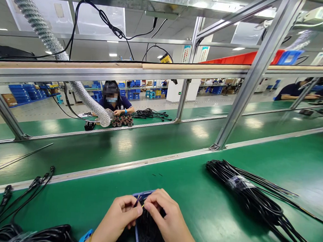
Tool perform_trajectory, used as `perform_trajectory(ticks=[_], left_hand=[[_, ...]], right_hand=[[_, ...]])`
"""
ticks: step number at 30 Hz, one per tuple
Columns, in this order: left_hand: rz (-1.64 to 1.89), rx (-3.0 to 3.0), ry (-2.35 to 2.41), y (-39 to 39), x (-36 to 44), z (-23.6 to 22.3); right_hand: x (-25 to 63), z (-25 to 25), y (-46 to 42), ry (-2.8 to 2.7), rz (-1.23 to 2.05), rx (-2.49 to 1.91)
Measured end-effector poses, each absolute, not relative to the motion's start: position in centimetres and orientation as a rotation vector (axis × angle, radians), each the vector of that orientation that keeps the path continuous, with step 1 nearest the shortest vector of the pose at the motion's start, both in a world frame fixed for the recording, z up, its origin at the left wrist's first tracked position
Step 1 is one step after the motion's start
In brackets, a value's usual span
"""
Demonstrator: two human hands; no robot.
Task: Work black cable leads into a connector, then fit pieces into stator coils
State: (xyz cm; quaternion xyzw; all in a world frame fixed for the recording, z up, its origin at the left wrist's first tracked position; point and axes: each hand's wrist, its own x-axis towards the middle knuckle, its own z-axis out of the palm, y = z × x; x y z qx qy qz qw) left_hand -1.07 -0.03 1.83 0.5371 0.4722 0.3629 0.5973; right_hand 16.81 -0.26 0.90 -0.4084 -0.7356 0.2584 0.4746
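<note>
My left hand (pixel 118 217), with a blue band at its wrist, pinches the end of a black cable (pixel 137 201) with thin coloured wires at its tip. Close beside it, my right hand (pixel 168 217) has thumb and forefinger closed on a thin yellow wire (pixel 143 206). Both hands are over a blue tray (pixel 137 239), which holds many small dark pieces (pixel 149 232), too blurred to name surely. My fingers hide part of the wires.
A tied bundle of black cables (pixel 255 201) lies at the right. More black cables (pixel 45 234) with connectors are at the lower left. Metal posts (pixel 243 90) rise beyond the green bench (pixel 104 185). Across it sits a co-worker (pixel 114 99) near a silver duct hose (pixel 88 101).
</note>
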Motion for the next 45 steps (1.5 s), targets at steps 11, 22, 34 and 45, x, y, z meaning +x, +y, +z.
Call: perform_trajectory(ticks=[11, 22, 34, 45], left_hand=[[0.836, 1.236, 1.051, -0.1, -1.1, 1.1], [0.826, 1.249, 1.028, 0.0, -1.1, 0.4], [0.804, 1.255, 1.026, -0.1, -1.1, 1.1], [0.914, 1.196, 1.018, -0.3, -1.5, 3.0]], right_hand=[[16.9, 1.1, -0.4, -1.601, 0.77, -0.954], [16.2, 0.5, -0.4, -1.495, 0.768, -0.885], [15.5, -0.5, -0.5, -1.453, 0.647, -0.916], [15.9, 0.6, -0.2, -1.668, 0.693, -0.923]])
